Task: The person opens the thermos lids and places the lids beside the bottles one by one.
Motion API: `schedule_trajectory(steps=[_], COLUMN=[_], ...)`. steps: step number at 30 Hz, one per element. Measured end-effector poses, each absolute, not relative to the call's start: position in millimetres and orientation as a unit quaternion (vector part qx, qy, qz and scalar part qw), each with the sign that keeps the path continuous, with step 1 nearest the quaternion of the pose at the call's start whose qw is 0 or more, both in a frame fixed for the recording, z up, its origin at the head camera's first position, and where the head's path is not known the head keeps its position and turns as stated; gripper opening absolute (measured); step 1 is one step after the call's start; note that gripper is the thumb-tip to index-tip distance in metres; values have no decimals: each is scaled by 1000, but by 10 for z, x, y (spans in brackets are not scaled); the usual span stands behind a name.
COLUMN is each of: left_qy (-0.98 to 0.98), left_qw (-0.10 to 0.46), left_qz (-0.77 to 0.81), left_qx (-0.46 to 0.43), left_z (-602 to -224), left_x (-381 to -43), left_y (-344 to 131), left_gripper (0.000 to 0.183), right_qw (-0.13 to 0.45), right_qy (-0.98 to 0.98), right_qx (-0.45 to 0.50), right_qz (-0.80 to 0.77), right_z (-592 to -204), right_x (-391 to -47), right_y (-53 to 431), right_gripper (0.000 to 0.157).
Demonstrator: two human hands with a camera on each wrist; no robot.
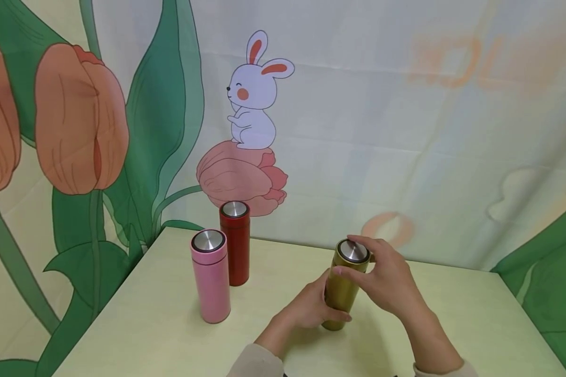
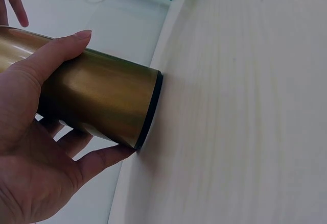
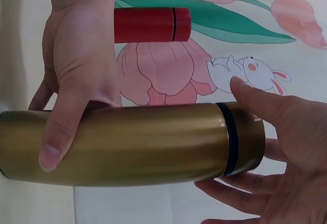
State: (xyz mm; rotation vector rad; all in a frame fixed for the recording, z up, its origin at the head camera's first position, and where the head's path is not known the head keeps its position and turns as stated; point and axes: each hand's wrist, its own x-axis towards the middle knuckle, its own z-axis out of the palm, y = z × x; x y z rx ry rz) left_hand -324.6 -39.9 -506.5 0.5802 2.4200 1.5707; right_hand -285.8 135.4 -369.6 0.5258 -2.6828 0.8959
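Note:
A gold thermos flask (image 1: 341, 290) with a silver-topped lid (image 1: 353, 251) stands slightly tilted at the table's right half. My left hand (image 1: 308, 306) grips its lower body, thumb across the near side; in the left wrist view the thumb (image 2: 61, 50) lies along one side and the fingers curl beneath. Around the lid my right hand (image 1: 388, 277) curves its thumb and fingers. The right wrist view shows a black band (image 3: 231, 140) between lid and body. Whether the flask's base (image 2: 149, 112) touches the table cannot be told.
A pink thermos flask (image 1: 212, 285) and a red one (image 1: 235, 246) stand upright on the left of the pale table (image 1: 136, 324), the red one behind. A cloth backdrop (image 1: 358, 131) printed with tulips and a rabbit hangs behind the table.

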Motion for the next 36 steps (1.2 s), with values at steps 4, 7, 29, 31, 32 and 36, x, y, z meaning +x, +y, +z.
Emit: schedule_trajectory(steps=[4, 7, 29, 31, 32, 36], left_qy=[821, 821, 819, 818, 818, 816], left_qw=[96, 97, 92, 92, 92, 97], left_qz=[529, 529, 531, 531, 531, 534], left_qx=[194, 192, 200, 201, 201, 200], left_z=[-5078, -5083, -5082, -5081, -5080, -5071], left_x=[-3242, -3238, -3258, -3260, -3260, -3258], left_y=[-397, -396, -383, -382, -382, -384], left_gripper=[97, 98, 96, 94, 93, 90], right_qw=[146, 158, 188, 184, 182, 170], right_qy=[-930, -931, -925, -924, -923, -921], right_qx=[152, 132, 147, 156, 161, 179], right_qz=[301, 300, 295, 297, 298, 301], right_z=[-3708, -3732, -3742, -3736, -3733, -3727], right_x=[-2822, -2803, -2812, -2818, -2821, -2840], right_y=[1285, 1230, 1190, 1205, 1214, 1255], right_gripper=[68, 68, 61, 60, 60, 60])
